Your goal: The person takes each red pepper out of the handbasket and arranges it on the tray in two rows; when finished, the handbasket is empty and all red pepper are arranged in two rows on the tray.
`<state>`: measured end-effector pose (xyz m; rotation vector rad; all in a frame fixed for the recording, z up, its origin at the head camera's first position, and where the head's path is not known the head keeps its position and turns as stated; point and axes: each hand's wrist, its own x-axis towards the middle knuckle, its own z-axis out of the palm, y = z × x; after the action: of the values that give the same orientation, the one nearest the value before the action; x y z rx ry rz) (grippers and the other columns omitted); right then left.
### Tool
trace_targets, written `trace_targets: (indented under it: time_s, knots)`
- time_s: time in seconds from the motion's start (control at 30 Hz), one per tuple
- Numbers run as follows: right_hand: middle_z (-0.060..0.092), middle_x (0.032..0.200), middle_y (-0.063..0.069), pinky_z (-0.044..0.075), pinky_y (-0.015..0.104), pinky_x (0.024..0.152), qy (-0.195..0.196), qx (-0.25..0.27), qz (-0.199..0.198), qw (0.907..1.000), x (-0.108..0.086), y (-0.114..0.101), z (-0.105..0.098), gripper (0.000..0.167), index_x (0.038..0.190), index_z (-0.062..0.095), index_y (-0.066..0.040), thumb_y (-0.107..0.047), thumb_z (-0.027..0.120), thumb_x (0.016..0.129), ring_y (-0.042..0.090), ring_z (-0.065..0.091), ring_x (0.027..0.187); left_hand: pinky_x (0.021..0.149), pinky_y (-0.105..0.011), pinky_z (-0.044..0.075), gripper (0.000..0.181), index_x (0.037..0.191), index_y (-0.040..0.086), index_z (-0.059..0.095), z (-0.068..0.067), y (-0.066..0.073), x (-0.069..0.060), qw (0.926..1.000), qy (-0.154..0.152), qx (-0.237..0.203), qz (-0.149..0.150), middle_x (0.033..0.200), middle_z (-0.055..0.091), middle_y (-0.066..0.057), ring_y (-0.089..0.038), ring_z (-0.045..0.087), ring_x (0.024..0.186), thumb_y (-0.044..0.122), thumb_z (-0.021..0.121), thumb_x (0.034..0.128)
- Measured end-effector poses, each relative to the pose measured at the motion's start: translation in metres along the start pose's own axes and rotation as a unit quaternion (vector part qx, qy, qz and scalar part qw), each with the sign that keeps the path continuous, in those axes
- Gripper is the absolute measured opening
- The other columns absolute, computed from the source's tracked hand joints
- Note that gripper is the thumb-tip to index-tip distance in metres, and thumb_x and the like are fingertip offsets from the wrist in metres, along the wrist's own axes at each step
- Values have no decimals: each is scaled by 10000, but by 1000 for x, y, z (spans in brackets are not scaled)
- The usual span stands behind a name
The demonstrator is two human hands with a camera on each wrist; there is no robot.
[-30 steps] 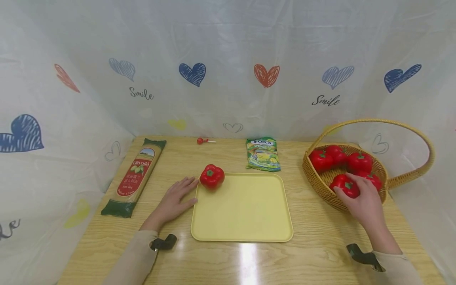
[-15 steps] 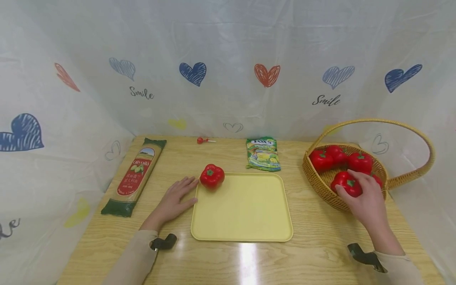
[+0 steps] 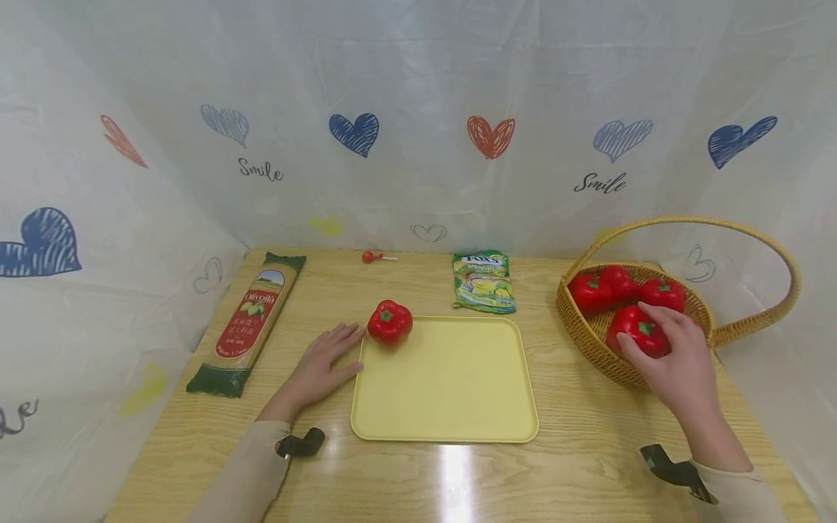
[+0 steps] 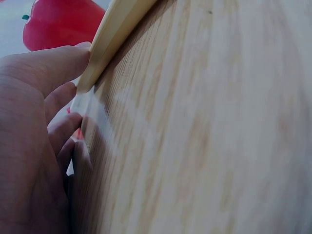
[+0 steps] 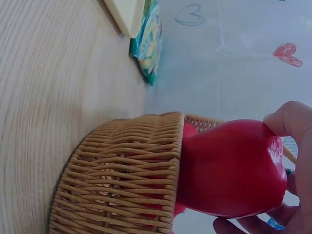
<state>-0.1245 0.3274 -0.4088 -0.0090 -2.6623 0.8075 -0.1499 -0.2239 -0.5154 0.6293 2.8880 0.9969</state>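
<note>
On the surface (image 3: 373, 483), the left hand (image 3: 322, 369) touches a yellow tray (image 3: 451, 385), fingers extended. The right hand (image 3: 683, 357) pinches a red pepper (image 3: 631, 330) at the basket (image 3: 591, 345), fingers curled.

A right hand (image 5: 304, 165) grips a red bell pepper (image 5: 229, 168) at the rim of a wicker basket (image 5: 117, 183); a green packet (image 5: 149, 44) lies by the corner of a pale tray (image 5: 127, 14).

The long pack (image 3: 247, 325) reads "Olivoilà", the green bag (image 3: 484, 283) "FOX'S", the white sheet (image 3: 418, 65) "Smile".
</note>
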Motion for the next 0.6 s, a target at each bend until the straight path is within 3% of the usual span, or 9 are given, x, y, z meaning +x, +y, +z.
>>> trace_targets:
  time_s: [0.6]
  knots:
    - [506,1408,267,413,796,865,-256,1,-322,9992,-4,-27,-4,583,1417,583,-68,-250,776,898,503,409,1262,1245,-562,117,657,1559,150,437,1,-3,0,10000,3,-4,46,1625,363,-100,-353,229,1529,385,653,985]
